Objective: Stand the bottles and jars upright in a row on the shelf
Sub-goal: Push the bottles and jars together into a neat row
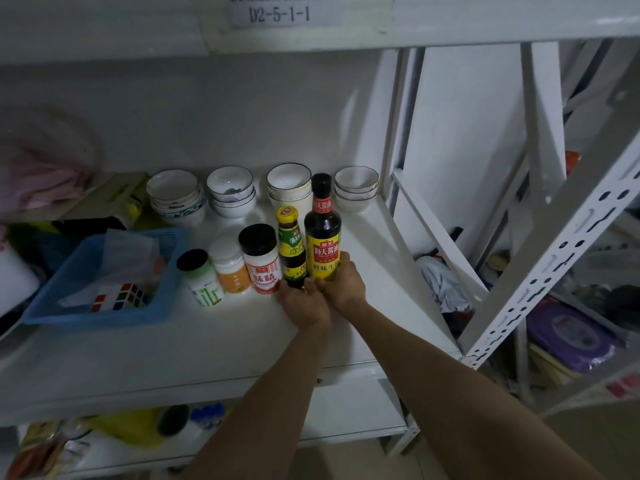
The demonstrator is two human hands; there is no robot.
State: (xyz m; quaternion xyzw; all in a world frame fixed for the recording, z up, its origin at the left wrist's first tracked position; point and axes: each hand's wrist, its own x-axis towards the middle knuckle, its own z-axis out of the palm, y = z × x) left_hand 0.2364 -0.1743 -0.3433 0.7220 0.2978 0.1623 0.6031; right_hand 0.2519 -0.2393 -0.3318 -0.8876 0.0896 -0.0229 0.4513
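Several containers stand upright in a row on the white shelf (221, 344). From the left: a black-capped green-and-white jar (201, 277), a white-lidded orange jar (230, 266), a black-lidded jar with a red label (260, 259), a small dark sauce bottle with a yellow cap (291, 245), and a tall dark soy sauce bottle (322, 230). My left hand (304, 303) grips the base of the small sauce bottle. My right hand (341, 284) wraps the base of the tall soy sauce bottle. Both bottles rest on the shelf, side by side.
Stacks of white bowls (230, 192) line the back of the shelf. A blue plastic basket (104, 282) holding a puzzle cube (119, 296) and papers sits at the left. A perforated white upright (547, 268) slants at the right. More clutter lies on the lower shelf.
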